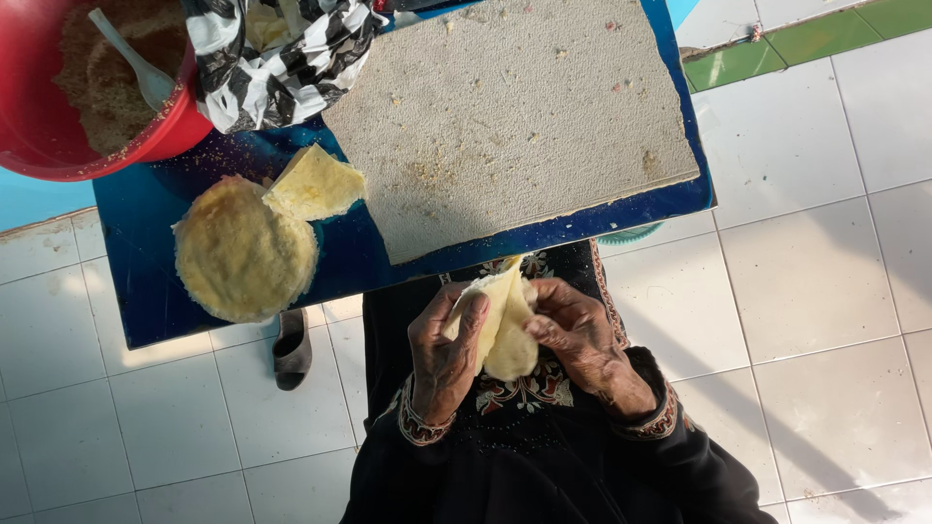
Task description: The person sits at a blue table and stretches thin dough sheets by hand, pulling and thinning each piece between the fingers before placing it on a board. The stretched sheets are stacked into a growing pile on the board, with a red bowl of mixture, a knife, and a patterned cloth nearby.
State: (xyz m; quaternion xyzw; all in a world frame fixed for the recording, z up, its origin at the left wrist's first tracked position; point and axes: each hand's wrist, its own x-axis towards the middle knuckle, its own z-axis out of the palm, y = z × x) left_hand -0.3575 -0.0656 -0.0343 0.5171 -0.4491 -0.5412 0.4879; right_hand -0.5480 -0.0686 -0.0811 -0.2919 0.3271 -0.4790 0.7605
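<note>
Tiled floor (806, 291) below dough-folding hands (515, 340)

Taking the blue tabletop (408, 252) as landmark: its right half is covered by a flat grey crumb-dusted board (515, 116), level and passable above. Its left front holds a round stack of yellow wrappers (243, 254) and a folded yellow piece (316, 182). Behind them, a red bowl (39, 126) and black-and-white plastic bag (282, 58) block the back edge.

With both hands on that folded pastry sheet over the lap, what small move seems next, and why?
Probably press the open edge shut: both the left hand and right hand pinch the folded pastry sheet, and one finished triangle already lies by the stack of rounds.
</note>
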